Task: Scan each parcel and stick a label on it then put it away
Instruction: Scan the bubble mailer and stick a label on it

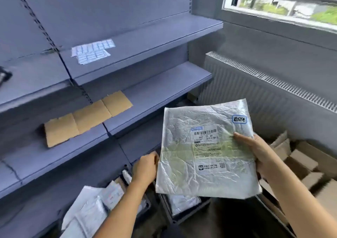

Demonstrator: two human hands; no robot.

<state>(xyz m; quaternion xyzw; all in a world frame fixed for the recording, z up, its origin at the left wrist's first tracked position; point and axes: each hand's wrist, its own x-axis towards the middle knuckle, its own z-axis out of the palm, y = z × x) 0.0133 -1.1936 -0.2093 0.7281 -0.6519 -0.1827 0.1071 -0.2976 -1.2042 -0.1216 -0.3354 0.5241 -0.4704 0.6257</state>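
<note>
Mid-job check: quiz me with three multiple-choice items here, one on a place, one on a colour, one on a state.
1. The label sheets lie: A on the upper shelf; B on the radiator; C in a bin.
2. The outline of the sticker at the parcel corner is: A red; B blue; C yellow.
3. The parcel is: A on a shelf; B in a box; C gripped by the right hand.
1 A: they rest on its board. 2 B: its rim is blue. 3 C: that hand clasps its right edge.

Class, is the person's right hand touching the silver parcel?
Touching. The head view shows the right hand gripping the silver parcel at its edge, thumb on top.
</note>
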